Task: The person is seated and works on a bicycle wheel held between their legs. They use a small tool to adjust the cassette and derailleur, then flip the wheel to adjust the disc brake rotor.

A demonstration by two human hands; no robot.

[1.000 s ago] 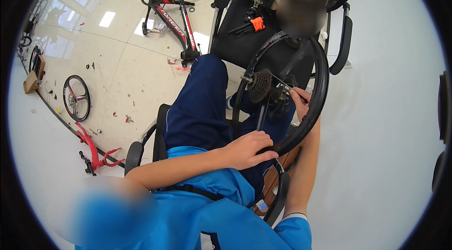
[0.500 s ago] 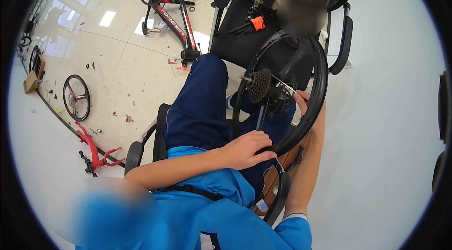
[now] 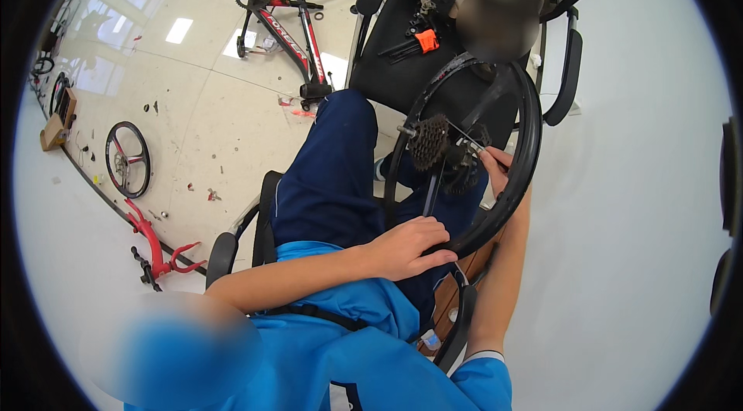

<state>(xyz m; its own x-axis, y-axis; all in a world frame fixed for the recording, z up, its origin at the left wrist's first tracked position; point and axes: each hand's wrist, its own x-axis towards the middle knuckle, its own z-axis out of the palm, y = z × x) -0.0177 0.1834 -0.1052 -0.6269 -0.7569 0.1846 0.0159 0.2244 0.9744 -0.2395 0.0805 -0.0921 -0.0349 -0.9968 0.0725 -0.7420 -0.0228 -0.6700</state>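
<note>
A black bicycle wheel [image 3: 529, 144] with broad spokes stands tilted between my knees and a black chair seat. Its cassette [image 3: 428, 142] of stacked sprockets faces left, and a brake disc [image 3: 463, 177] shows partly behind the spokes. My left hand [image 3: 409, 246] is closed over the near part of the tyre. On the far side, my right hand [image 3: 496, 166] reaches in through the wheel, pinching a thin metal rod-like tool [image 3: 467, 136] that slants toward the hub. Its exact kind cannot be made out, and the tyre hides part of that hand.
On the chair seat [image 3: 385, 69] lie dark parts and an orange piece [image 3: 426, 41]. A black-and-red bicycle frame [image 3: 285, 37] lies on the tiled floor. Further left are a small wheel [image 3: 128, 159] and a red frame part [image 3: 157, 256]. A white wall [image 3: 619, 256] rises at right.
My right hand has shifted slightly, its fingers turning a little on the tool. The wheel and my left hand stay almost where they were.
</note>
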